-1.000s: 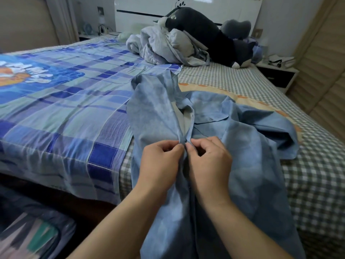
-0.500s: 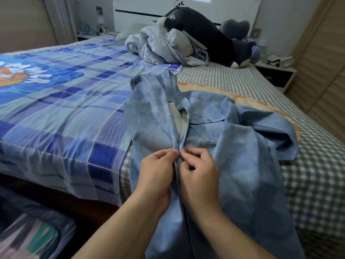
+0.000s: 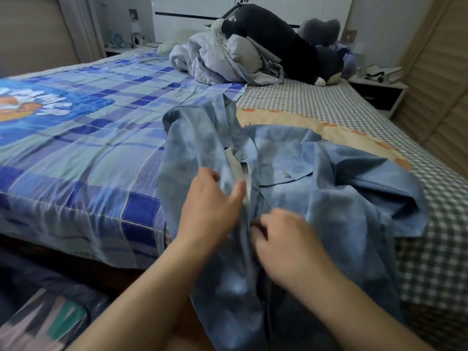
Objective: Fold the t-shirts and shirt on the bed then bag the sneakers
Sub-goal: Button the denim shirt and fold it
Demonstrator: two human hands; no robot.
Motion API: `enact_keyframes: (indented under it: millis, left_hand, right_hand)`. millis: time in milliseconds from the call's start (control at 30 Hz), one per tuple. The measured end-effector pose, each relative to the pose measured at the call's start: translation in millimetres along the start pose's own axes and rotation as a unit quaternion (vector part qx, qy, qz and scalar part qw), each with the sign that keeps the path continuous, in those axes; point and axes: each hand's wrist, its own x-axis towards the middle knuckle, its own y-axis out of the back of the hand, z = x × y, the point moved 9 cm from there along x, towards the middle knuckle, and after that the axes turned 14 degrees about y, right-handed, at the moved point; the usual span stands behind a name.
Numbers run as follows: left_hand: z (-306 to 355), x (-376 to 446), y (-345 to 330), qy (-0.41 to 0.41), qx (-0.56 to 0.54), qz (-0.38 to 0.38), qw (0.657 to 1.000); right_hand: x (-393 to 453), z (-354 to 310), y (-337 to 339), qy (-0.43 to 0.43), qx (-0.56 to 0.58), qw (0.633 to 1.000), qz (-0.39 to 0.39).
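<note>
Bed [image 3: 329, 102] edge: shirt [image 3: 342, 198] overhanging, both hands [image 3: 210, 206] on placket.

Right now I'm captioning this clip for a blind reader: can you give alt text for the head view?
Two bare hands work at the front opening of a blue button-up shirt spread over the edge of a bed: the left hand grips one front edge, the right hand pinches the other. Behind lie a pile of pale clothes and a dark plush toy.

No legible text or labels.

Home bedroom: bed [image 3: 329, 105], nightstand [image 3: 379, 93].
</note>
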Motion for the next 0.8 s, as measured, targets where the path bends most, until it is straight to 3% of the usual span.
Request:
enact_keyframes:
  millis: [67, 200, 267, 333, 400, 500, 800]
  left_hand:
    - [-12, 9, -15, 0.04, 0.055, -0.012, 0.998]
    - [-17, 15, -12, 0.043, -0.026, -0.004, 0.999]
    - [-30, 18, -9, 0.105, -0.155, -0.044, 0.981]
    - [-39, 13, -18, 0.184, -0.344, -0.134, 0.911]
    - [-38, 1, -23, 0.235, -0.457, -0.209, 0.832]
    - [-42, -4, -19, 0.253, -0.504, -0.219, 0.796]
    - [-25, -13, -16, 0.197, -0.504, -0.222, 0.811]
  right_hand:
    - [18, 15, 17, -0.034, 0.046, 0.99, 0.126]
    - [44, 38, -11, -0.133, 0.101, 0.983, 0.07]
    - [46, 44, -16, -0.154, 0.092, 0.981, 0.069]
    - [43, 50, -12, -0.15, 0.121, 0.976, 0.106]
    - [38, 57, -6, -0.147, 0.172, 0.961, 0.158]
    - [31, 61, 3, -0.141, 0.255, 0.926, 0.241]
    - [28, 44, 9, -0.092, 0.282, 0.89, 0.346]
